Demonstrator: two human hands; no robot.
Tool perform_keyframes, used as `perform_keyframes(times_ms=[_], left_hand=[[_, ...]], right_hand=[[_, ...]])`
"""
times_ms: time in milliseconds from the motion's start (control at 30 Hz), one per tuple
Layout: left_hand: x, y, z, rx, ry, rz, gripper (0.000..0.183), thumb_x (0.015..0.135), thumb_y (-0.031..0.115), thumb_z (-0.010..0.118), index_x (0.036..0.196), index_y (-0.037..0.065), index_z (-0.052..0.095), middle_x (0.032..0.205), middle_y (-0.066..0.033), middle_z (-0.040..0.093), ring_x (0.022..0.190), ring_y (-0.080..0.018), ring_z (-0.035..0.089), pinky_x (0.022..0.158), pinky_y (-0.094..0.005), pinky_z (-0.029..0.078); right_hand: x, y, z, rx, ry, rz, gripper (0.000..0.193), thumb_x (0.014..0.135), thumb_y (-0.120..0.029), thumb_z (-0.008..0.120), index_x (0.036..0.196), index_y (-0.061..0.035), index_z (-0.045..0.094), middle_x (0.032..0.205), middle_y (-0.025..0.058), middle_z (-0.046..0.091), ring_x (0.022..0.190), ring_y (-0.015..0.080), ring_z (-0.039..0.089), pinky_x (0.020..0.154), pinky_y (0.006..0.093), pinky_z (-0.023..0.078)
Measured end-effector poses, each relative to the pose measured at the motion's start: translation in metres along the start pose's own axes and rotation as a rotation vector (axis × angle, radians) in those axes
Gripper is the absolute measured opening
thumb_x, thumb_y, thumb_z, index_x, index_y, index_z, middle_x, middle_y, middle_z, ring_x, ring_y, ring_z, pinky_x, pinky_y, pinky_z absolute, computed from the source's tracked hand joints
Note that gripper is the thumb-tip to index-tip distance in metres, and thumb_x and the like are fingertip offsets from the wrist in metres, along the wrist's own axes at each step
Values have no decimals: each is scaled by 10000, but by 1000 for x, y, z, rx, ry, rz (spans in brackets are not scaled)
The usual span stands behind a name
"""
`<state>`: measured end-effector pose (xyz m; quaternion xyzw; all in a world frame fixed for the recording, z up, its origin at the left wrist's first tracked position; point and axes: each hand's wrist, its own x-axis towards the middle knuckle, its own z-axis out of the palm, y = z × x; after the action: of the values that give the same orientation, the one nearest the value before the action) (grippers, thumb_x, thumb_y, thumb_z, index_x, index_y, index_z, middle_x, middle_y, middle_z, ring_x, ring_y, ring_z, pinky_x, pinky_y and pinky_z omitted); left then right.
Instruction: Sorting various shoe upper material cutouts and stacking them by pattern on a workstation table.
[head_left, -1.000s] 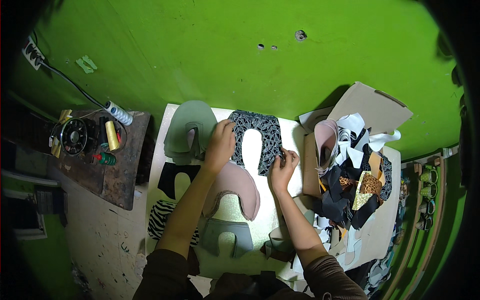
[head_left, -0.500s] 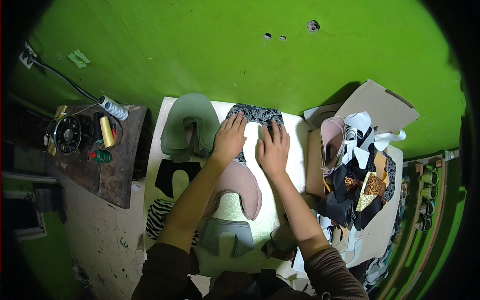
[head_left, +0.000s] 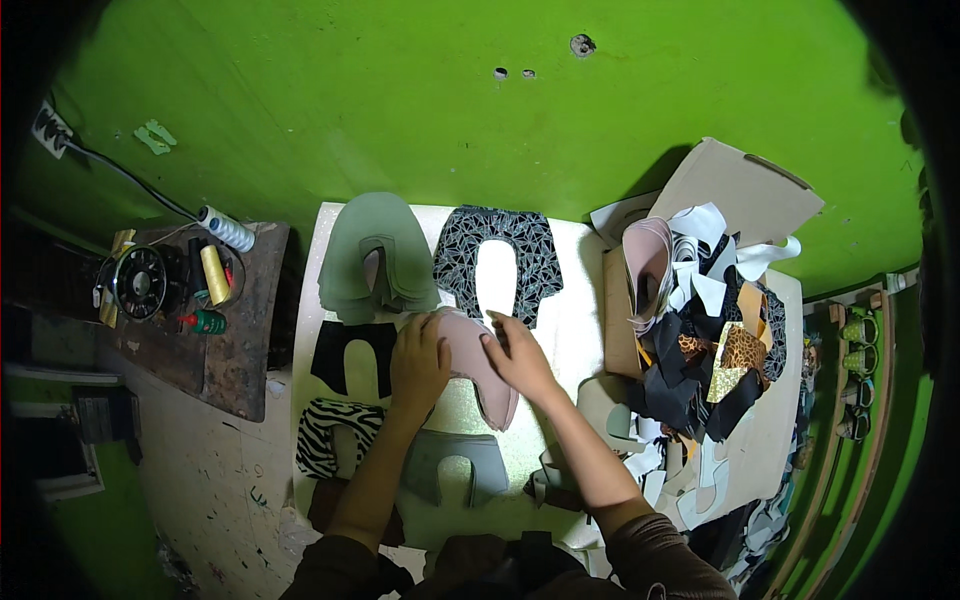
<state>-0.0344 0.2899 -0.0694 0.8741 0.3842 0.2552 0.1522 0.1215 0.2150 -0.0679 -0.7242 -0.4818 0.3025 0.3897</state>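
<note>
Fingers (head_left: 424, 332) now on pink stack (head_left: 468, 345)

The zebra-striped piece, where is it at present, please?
In the head view, the zebra-striped piece lies on the table's left, below the black arched piece.

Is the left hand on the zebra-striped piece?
No, the left hand is at the left side of the pink stack, while the zebra-striped piece lies nearer the person.
</note>
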Motion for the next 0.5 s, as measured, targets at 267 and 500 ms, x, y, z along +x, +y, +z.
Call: perform_keyframes(times_ms=[267, 500], left_hand=[[-28, -7, 14, -73, -69, -336, 542, 742, 219, 621, 1197, -1, 423, 1139, -179, 494, 1001, -378, 481, 855, -432, 388], [-28, -24, 5, -140, -335, -476, 546, 686, 308, 682, 1102, 4, 502, 1103, -176, 519, 1009, -366, 471, 855, -439, 376]], right_hand=[[-6, 19, 22, -31, -83, 124, 473, 753, -124, 601, 1153, 80, 454, 980, 249, 561, 904, 346, 560, 821, 351, 439], [-28, 2, 21, -76, -81, 77, 431, 752, -67, 572, 1141, 59, 439, 1059, 239, 492, 882, 338, 547, 849, 366, 408]])
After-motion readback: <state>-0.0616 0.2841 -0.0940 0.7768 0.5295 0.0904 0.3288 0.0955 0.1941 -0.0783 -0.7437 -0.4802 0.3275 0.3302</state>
